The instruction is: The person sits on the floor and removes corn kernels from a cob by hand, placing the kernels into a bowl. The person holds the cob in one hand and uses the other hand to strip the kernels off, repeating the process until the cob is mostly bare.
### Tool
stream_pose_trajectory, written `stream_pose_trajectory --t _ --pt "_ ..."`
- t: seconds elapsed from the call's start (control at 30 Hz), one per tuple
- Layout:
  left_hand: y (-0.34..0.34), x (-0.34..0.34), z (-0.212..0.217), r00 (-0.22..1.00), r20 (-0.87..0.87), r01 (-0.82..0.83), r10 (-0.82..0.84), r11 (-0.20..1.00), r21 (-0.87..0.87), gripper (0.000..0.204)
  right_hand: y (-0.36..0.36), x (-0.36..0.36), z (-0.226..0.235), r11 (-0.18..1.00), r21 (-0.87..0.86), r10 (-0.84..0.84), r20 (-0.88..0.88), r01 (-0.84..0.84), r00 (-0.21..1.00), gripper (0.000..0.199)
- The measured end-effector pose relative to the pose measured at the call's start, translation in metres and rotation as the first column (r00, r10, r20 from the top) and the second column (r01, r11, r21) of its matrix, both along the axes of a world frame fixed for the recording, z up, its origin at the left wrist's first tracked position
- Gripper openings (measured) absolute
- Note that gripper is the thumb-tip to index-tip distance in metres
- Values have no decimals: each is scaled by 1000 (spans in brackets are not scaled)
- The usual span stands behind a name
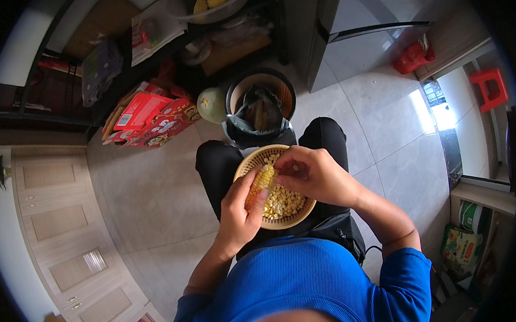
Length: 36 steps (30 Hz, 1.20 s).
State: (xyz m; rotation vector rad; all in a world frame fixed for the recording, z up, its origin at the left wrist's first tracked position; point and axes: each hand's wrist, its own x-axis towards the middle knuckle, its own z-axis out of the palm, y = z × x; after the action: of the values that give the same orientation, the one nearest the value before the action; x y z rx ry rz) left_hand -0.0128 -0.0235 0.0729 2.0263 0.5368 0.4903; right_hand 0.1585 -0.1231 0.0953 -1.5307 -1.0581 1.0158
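My left hand [241,206] is closed around an ear of corn [263,182], thumb along its near side. Part of the ear's yellow kernels shows, and pale bare patches lie along it. My right hand [322,177] is curled at the right side of the ear, its thumb and fingertips against the kernels. Its palm is shaded, with a small pale speck there. Beneath both hands a round tan slotted basket [289,222] rests on my lap. Loose corn kernels [283,203] cover its bottom.
Just beyond my knees stands a bin [289,85] with a dark bag [251,132] over its rim. A pale green melon [211,105] and red cardboard boxes [152,116] sit left of it. Farther back, a shelf carries a bowl [220,12] with more corn.
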Motion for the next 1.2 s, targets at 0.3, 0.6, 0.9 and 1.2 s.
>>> stream_pose_trajectory --t 0.3,0.6,0.9,1.2 --pt "3 3 1 1000 -6 15 -14 997 79 35 2 5 -5 999 51 6 49 -8 999 18" --pt "1 2 -12 996 -79 59 -42 970 236 35 2 7 -24 995 75 51 122 -60 991 16" --pt "-7 5 -9 998 -34 53 -57 992 -114 35 -6 0 -33 977 211 -34 120 8 992 20" --pt "10 12 -7 988 152 83 -10 872 -482 35 -6 1 -17 995 80 -20 -486 67 874 21"
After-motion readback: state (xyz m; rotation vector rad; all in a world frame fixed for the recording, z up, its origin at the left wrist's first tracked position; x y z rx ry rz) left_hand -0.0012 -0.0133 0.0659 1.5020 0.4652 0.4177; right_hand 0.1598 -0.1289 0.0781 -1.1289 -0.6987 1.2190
